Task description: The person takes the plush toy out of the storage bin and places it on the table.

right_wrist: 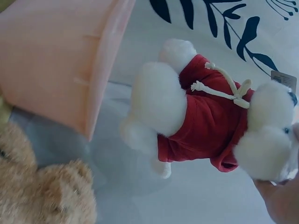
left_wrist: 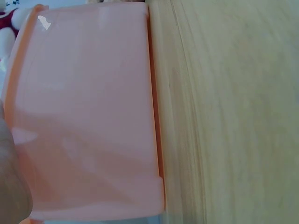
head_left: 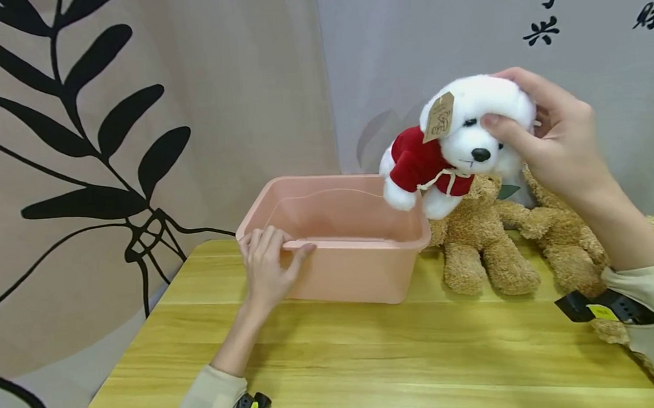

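Observation:
A white teddy bear (head_left: 480, 140) in a red hoodie hangs tilted in the air, gripped by the head in my right hand (head_left: 559, 133). A paper tag (head_left: 439, 118) dangles at its ear. In the right wrist view the bear's red hoodie (right_wrist: 210, 121) and drawstring bow face the camera. Its lower body is over the right rim of a pink plastic bin (head_left: 358, 270) on the table. My left hand (head_left: 266, 262) grips the bin's near rim at the left, thumb inside view along the edge; the left wrist view shows mostly the bin's side (left_wrist: 88, 112).
Tan plush bears (head_left: 487, 239) sit right of the bin, close to its wall, with another (head_left: 564, 241) beside them and more plush by the right sleeve. The wooden table (head_left: 368, 362) extends in front. A curtain with black leaf prints (head_left: 113, 52) hangs behind.

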Demonstrator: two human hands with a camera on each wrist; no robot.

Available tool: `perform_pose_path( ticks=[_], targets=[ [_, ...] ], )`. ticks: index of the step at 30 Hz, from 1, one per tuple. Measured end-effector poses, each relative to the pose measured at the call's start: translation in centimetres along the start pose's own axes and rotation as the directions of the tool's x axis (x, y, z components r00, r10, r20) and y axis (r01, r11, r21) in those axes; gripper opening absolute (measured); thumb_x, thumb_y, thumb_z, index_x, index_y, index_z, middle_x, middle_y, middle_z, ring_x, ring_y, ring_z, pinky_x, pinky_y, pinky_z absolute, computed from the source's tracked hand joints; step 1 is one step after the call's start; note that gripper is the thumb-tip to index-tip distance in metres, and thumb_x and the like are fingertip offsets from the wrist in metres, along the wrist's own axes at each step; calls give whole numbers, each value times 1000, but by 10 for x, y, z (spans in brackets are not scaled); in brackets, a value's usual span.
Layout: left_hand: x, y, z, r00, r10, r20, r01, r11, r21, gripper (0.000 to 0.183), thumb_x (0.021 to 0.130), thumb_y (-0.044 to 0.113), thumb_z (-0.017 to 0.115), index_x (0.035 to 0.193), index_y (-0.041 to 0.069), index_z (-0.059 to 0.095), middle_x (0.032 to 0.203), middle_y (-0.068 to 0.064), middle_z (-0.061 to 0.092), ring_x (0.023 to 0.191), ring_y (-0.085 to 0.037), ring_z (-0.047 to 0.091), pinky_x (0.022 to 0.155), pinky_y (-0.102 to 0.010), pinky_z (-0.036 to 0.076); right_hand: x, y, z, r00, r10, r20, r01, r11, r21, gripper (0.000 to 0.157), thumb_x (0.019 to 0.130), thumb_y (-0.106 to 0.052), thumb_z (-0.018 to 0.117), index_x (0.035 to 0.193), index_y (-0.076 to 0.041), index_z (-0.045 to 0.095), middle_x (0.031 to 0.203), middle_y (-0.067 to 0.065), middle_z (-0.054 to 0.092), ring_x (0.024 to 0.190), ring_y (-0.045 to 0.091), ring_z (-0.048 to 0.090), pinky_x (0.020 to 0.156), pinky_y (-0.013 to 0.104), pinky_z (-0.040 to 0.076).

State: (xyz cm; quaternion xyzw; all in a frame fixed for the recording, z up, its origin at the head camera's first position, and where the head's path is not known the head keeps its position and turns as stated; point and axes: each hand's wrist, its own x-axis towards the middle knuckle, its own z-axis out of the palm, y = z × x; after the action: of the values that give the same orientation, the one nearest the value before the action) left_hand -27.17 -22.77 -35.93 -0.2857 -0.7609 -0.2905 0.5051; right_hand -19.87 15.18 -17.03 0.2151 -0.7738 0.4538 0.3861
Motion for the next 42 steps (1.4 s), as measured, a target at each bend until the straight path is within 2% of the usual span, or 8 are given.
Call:
perform_pose_path(
  ticks=[9, 14, 22, 27, 32, 38, 42],
  targets=[
    [0, 2, 2, 1000, 2, -3, -2, 1000, -2, 59, 95, 62, 57, 79, 6, 55, 76, -5, 54, 75, -28, 44, 90, -56, 27, -30, 18, -32, 996, 76, 40, -70, 989, -132, 48, 90, -4, 74, 135, -17, 65, 116, -12, 61, 76, 1, 60, 57, 10, 49],
    [0, 2, 2, 1000, 0, -5, 0, 1000, -1, 59, 95, 63, 56, 78, 6, 55, 75, -4, 53, 75, -28, 43, 89, -57, 27, -46, 25, -49, 994, 86, 75, -71, 981, -182, 49, 89, -1, 74, 135, -15, 65, 112, -12, 59, 73, -3, 59, 51, 11, 47],
    [1, 3, 1, 1000, -3, 0, 3, 1000, -6, 60, 95, 64, 56, 77, 7, 53, 75, -3, 51, 74, -28, 41, 90, -56, 27, -76, 35, -70, 989, 104, 109, -73, 962, -261, 49, 88, 1, 75, 134, -11, 64, 109, -14, 58, 57, -2, 52, 45, 15, 42],
    [1, 3, 1, 1000, -6, 11, 6, 1000, -7, 60, 95, 64, 55, 77, 7, 52, 75, -3, 51, 74, -28, 40, 90, -56, 27, -98, 43, -75, 985, 88, 146, -50, 967, -250, 54, 85, 10, 74, 134, -6, 63, 112, -14, 59, 66, -5, 56, 48, 14, 45],
    [0, 3, 0, 1000, -13, 12, 13, 1000, -11, 60, 95, 64, 55, 78, 7, 53, 75, -3, 50, 75, -28, 40, 90, -56, 26, -122, 47, -77, 979, 33, 202, 25, 960, -278, 56, 80, 18, 74, 131, -2, 64, 115, -17, 60, 79, -5, 55, 51, 13, 46],
    [1, 3, 0, 1000, -14, 6, 14, 1000, -11, 60, 95, 63, 56, 77, 7, 52, 74, -3, 48, 74, -28, 40, 89, -55, 25, -149, 53, -82, 968, 101, 230, -34, 959, -281, 56, 81, 14, 76, 132, -4, 64, 120, -19, 57, 89, -5, 53, 51, 14, 46],
    [1, 3, -1, 1000, -20, 2, 20, 1000, -15, 60, 95, 64, 56, 77, 7, 51, 73, -3, 48, 74, -28, 40, 88, -54, 25, -162, 59, -85, 958, 105, 268, -19, 953, -303, 58, 78, 10, 81, 131, -6, 65, 122, -23, 56, 93, -7, 53, 58, 11, 47]
  ],
)
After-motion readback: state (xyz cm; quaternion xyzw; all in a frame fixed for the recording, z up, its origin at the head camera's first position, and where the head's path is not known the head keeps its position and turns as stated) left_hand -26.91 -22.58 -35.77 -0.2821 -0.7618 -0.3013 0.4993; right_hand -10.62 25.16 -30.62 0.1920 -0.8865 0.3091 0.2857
